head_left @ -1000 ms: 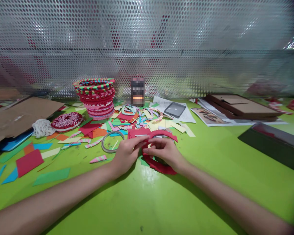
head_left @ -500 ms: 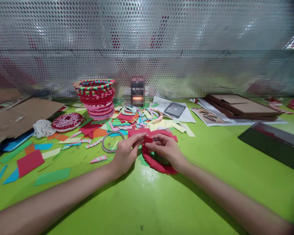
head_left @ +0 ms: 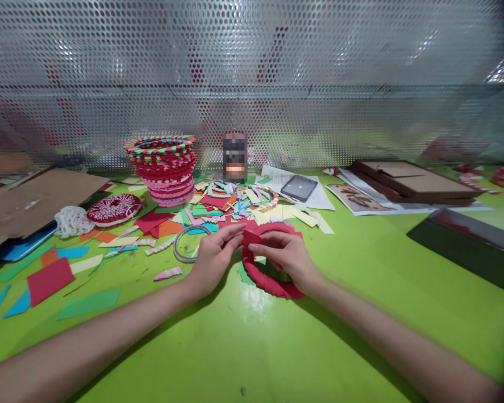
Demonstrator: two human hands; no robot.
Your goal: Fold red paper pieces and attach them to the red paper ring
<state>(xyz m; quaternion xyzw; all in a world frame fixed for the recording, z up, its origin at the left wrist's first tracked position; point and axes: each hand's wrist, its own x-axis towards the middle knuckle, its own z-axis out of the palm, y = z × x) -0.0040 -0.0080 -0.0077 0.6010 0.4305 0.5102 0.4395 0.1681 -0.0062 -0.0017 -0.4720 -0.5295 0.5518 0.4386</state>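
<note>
A red ring of folded paper point(head_left: 269, 284) rests at the middle of the green table. My right hand point(head_left: 288, 254) grips its upper part, thumb and fingers closed round it. At the ring's upper left, my left hand point(head_left: 218, 252) pinches a flat red paper piece point(head_left: 251, 237) with its fingers pressed together. Green paper point(head_left: 246, 274) shows under the ring's left edge. A grey hoop point(head_left: 177, 244) lies just left of my left hand. Part of the ring is hidden behind my right hand.
A striped paper basket point(head_left: 163, 173) stands behind, left of scattered paper scraps point(head_left: 218, 210). Cardboard point(head_left: 46, 193) and white yarn point(head_left: 73, 221) lie left. A tablet point(head_left: 299, 188), brown boards point(head_left: 415, 182) and a dark box point(head_left: 470, 246) are towards the right.
My left hand has turned slightly and shifted a little down. The red paper piece between my hands now shows flatter and wider. My right hand keeps its hold on the ring.
</note>
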